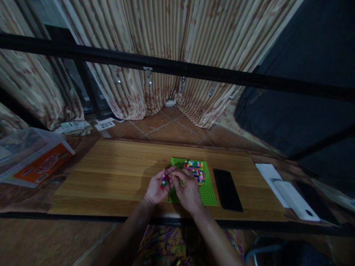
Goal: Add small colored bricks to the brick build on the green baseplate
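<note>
Both hands meet over the green baseplate (206, 194): left hand (157, 189) cupped around small bricks (165, 181), right hand (188, 191) fingers pinching beside them; black phone (227, 189) lies right of the baseplate.

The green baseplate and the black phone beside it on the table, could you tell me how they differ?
The green baseplate is bright and studded; the black phone is dark and smooth. The baseplate carries a patch of coloured bricks at its far end; the phone's face is bare. The right hand overlaps the baseplate's near left part; the phone lies untouched. Both lie flat on the wooden table, side by side.
</note>
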`<act>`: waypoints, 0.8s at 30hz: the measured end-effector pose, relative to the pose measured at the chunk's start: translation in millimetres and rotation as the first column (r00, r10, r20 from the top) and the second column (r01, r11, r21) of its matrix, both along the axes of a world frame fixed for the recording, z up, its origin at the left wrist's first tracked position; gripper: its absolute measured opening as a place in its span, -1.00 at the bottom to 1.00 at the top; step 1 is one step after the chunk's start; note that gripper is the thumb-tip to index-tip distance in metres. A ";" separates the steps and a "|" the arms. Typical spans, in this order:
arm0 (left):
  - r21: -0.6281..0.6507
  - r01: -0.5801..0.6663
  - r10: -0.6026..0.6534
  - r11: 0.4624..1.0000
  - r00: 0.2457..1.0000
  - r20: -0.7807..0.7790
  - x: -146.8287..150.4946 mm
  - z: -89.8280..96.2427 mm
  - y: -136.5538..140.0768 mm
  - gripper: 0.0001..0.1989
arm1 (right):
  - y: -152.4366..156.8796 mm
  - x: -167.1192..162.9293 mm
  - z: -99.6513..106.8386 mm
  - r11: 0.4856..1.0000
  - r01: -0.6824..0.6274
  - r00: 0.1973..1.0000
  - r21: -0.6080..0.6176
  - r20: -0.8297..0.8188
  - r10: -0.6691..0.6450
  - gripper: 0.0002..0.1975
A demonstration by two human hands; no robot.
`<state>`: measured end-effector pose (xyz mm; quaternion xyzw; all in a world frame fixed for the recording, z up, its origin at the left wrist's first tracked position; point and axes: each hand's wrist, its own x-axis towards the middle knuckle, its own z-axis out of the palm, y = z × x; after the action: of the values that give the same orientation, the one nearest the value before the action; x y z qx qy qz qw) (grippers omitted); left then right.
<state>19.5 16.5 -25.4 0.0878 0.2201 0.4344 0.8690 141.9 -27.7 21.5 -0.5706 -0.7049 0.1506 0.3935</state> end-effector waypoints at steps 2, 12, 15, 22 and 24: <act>0.019 0.016 -0.016 1.000 1.000 0.004 1.0 -1.4 0.2 -0.66 | -1.3 5.7 -0.2 1.000 0.019 0.999 0.001 -0.039 -0.019 -0.79; 0.012 0.033 -0.032 0.999 0.999 -0.031 1.6 -3.4 0.3 -0.66 | 2.5 51.8 -13.8 0.954 0.298 0.939 -0.042 -0.166 -0.300 -0.75; 0.010 0.027 -0.027 1.000 0.999 -0.033 1.6 -3.6 0.3 -0.67 | 10.1 59.0 -13.8 0.945 0.328 0.937 -0.008 -0.122 -0.326 -0.75; 0.017 0.028 -0.028 0.999 0.999 -0.022 1.9 -4.3 -0.3 -0.66 | 25.9 59.3 -12.1 0.956 0.292 0.956 -0.013 0.014 -0.292 -0.73; 0.019 0.028 -0.028 0.999 0.999 -0.017 2.0 -4.4 -0.4 -0.66 | 28.2 58.8 -12.4 0.961 0.276 0.960 -0.009 0.059 -0.275 -0.73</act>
<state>21.5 16.0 -29.8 0.1029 0.2221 0.4235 0.8722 200.7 0.5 9.0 -0.6705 -0.6284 0.0840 0.3854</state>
